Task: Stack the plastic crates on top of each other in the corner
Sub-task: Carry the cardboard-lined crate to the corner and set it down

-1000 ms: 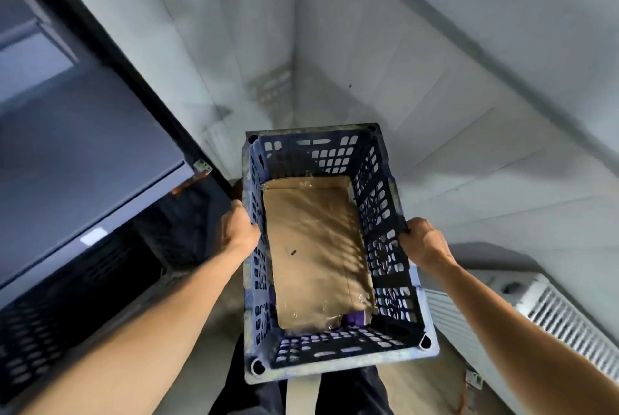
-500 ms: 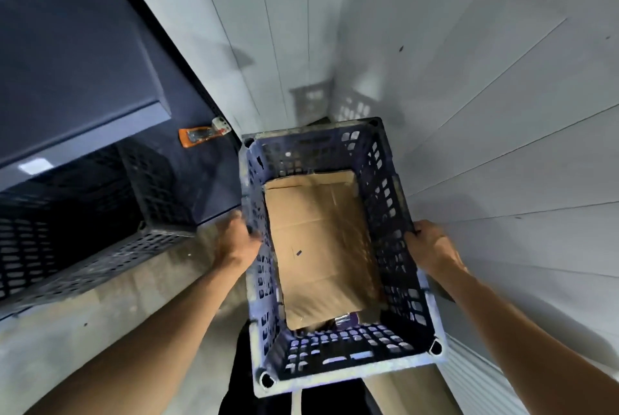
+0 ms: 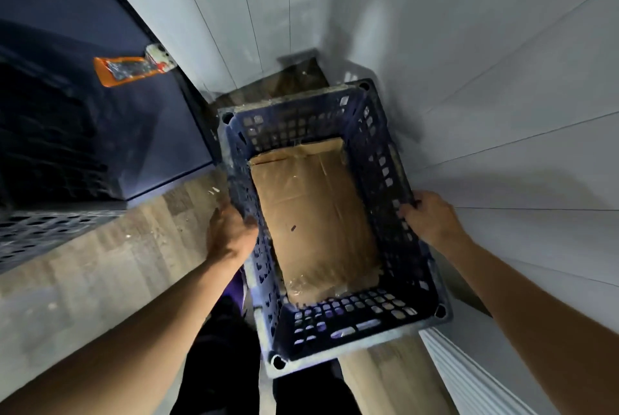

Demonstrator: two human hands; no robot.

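A dark blue perforated plastic crate (image 3: 388, 180) with a sheet of cardboard (image 3: 311, 213) lining its bottom hangs in front of me, its far end toward the wall corner. My left hand (image 3: 229, 234) grips its left long rim and my right hand (image 3: 430, 220) grips its right long rim. Beyond the crate's far end a patch of bare floor (image 3: 288, 79) shows in the corner. A second perforated crate (image 3: 40, 230) appears at the left edge, partly cut off.
White panelled walls (image 3: 502, 63) meet at the corner ahead and close in on the right. A dark blue cabinet (image 3: 83, 113) with an orange pack (image 3: 124, 69) on it stands to the left. A white radiator (image 3: 469, 377) sits low at the right. Wooden floor (image 3: 117, 264) lies to the left.
The view has tilted down and the crate has come lower and nearer the corner floor. Both hands keep their grip on the long rims.
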